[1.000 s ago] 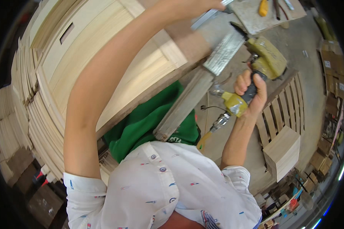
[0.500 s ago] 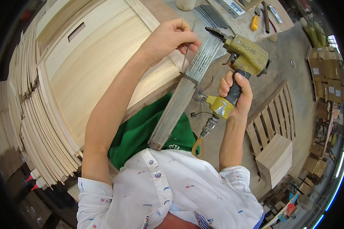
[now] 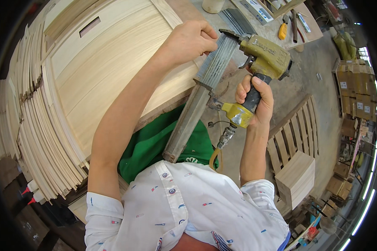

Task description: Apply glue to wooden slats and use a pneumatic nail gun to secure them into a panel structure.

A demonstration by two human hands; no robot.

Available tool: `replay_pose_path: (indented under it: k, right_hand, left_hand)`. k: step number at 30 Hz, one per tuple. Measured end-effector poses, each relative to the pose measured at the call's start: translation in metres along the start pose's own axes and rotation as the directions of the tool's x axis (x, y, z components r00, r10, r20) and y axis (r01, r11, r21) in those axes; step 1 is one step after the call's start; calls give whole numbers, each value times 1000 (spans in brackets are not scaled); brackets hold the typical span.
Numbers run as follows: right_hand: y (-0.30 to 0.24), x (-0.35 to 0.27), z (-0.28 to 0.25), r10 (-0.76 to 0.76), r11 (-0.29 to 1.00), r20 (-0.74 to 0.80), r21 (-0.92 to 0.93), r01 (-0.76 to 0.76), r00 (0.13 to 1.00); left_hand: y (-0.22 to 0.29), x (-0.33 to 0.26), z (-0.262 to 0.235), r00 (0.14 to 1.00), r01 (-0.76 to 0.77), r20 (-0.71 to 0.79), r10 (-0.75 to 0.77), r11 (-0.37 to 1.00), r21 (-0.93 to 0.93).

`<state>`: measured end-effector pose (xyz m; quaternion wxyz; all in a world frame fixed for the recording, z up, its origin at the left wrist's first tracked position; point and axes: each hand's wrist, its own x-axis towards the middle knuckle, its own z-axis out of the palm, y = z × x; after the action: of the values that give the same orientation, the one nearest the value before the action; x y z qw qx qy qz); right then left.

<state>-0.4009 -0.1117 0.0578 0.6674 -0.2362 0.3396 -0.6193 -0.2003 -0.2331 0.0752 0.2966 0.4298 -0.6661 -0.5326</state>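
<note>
My right hand (image 3: 257,100) is wrapped round the black grip of a yellow-green pneumatic nail gun (image 3: 264,52). The gun's long metal magazine (image 3: 188,119) slants down to my shirt front, its lower end against me. Grey strips of nails (image 3: 218,62) stick out of the magazine's upper part, below the gun's nose. My left hand (image 3: 190,42) is closed in a pinch beside these strips, on a thin nail strip (image 3: 203,69) at their left side. Its fingertips are partly hidden. A yellowish air hose (image 3: 214,159) joins the gun through a metal coupling (image 3: 226,136).
A pale wooden panel (image 3: 125,62) lies left, beside stacked thin wood strips (image 3: 50,142). More nail strips (image 3: 237,21), a white tub (image 3: 213,5) and a yellow-handled tool (image 3: 283,31) are on the bench. A slatted pallet (image 3: 295,129) and a wooden block (image 3: 296,178) stand right; cardboard boxes (image 3: 356,90) beyond.
The thin strip pinched in my left hand has gone from standing apart at a slant to lying alongside the other strips on the magazine. The nail gun has shifted slightly left.
</note>
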Motion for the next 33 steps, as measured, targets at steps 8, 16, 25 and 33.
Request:
replay_pose_path:
  k: [8,16,25,33]
  right_hand:
    - [0,-1,4,-14,999,-40,-41,13,999]
    - [-1,1,-5,-9,1000,-64,0,9,998]
    - [3,4,-4,-6,1000,-92,-4,6,996]
    - [3,2,-6,50,999,-118,4,-50,992]
  left_hand:
    - [2,-2,30,948,-65,-241,207,869,490]
    - [-9,-7,42,944,-101,-269,190,944,313]
    - [-17,-8,46,929,-94,-281,242,887,452]
    - [-26,-5,48,874,-120,-406,269,927,357]
